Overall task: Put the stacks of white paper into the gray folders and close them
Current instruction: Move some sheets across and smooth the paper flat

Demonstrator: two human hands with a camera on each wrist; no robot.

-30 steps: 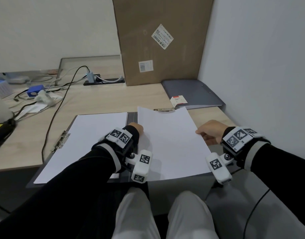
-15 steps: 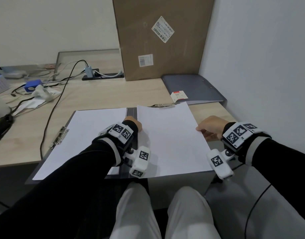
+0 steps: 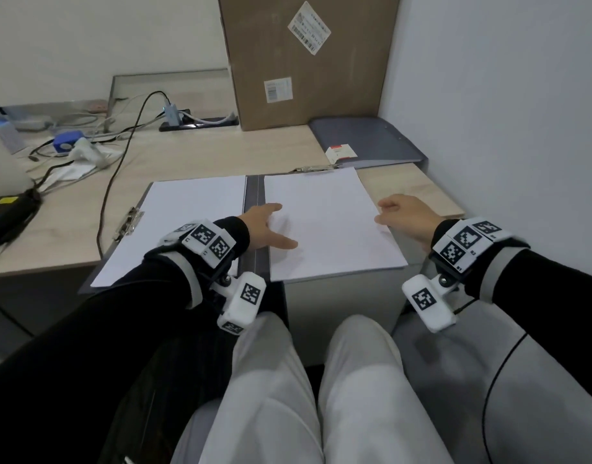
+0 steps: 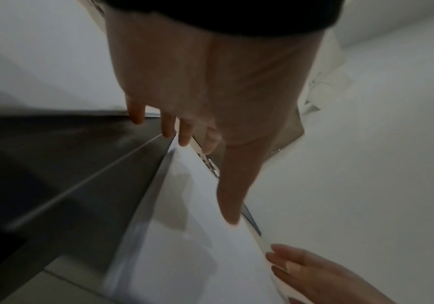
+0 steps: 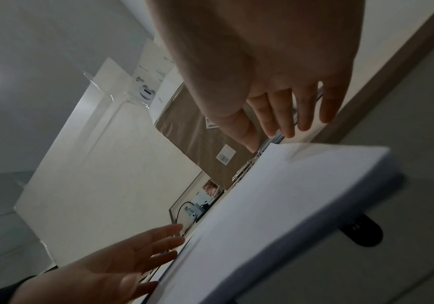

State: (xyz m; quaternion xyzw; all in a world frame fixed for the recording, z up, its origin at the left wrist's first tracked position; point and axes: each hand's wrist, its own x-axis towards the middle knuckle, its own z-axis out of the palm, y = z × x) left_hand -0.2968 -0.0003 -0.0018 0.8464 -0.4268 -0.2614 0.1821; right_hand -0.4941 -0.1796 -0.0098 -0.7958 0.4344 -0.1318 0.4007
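A gray folder (image 3: 254,195) lies open at the desk's front edge, with a white paper stack (image 3: 187,222) on its left half. A second white stack (image 3: 328,222) lies flat on the right half, under the metal clip (image 3: 316,168) at the top. My left hand (image 3: 268,226) rests open on this stack's left edge by the spine, fingers straight and thumb spread (image 4: 184,123). My right hand (image 3: 402,212) is at the stack's right edge with straight fingers (image 5: 275,102), its fingertips (image 4: 283,259) touching the paper's side. Neither hand grips anything.
A closed gray folder (image 3: 365,142) lies at the back right against the wall. A tall cardboard box (image 3: 304,61) stands behind it. Cables (image 3: 120,155), a power strip and small devices crowd the left of the desk. A side clip (image 3: 129,222) sticks out at the folder's left edge.
The right stack has settled square on the folder's right half. Both hands went from curled on its side edges to straight fingers; the left hand now lies flat on the paper.
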